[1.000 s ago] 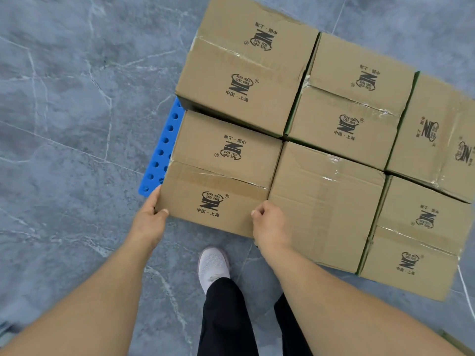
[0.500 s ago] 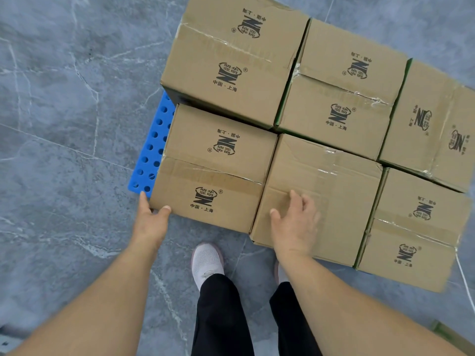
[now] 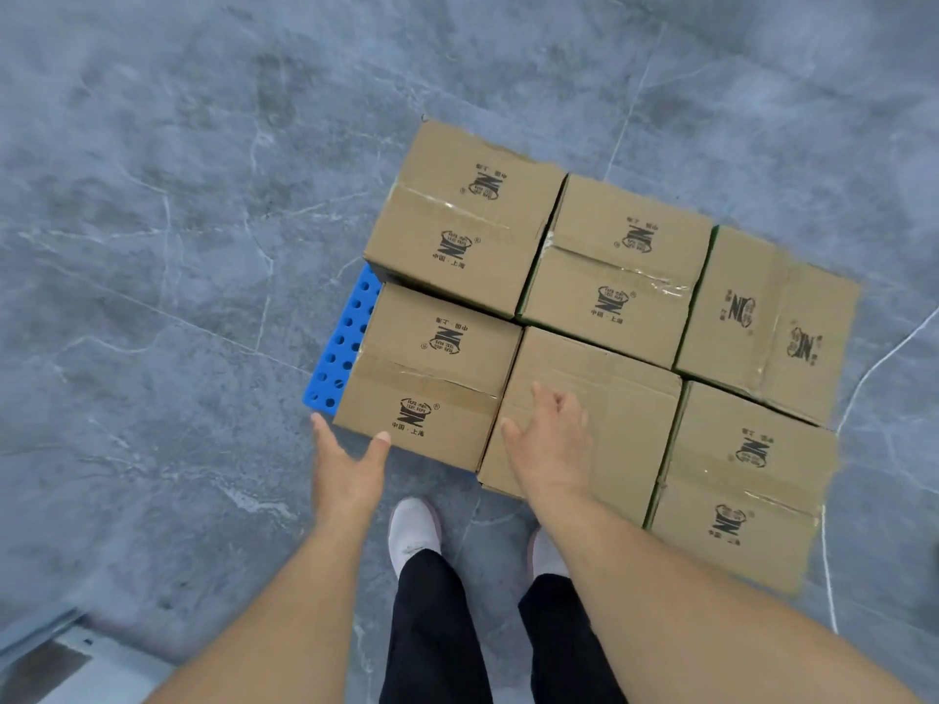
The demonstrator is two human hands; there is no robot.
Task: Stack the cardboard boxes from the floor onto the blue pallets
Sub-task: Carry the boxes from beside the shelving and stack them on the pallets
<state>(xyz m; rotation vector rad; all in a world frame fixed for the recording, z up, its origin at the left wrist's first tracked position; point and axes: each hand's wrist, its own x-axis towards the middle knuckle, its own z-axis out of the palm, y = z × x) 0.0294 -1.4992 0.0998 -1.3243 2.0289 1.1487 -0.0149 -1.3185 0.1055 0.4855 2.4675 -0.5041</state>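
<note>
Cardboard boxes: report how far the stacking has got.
Done: six cardboard boxes sit in two rows of three on the blue pallet. In hand: nothing is in a grip; the left hand is open at the near-left box's corner, the right hand open over the near-middle box. Left: no boxes show on the floor.

Six cardboard boxes [image 3: 584, 317], one blue pallet [image 3: 341, 348], two hands [image 3: 551, 449].

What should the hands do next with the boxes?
Probably pull both hands back and go for another box. Six cardboard boxes already sit packed edge to edge on the blue pallet, and neither hand grips one: the left hand is open beside the near-left box, and the right hand lies open over the near-middle box.
</note>
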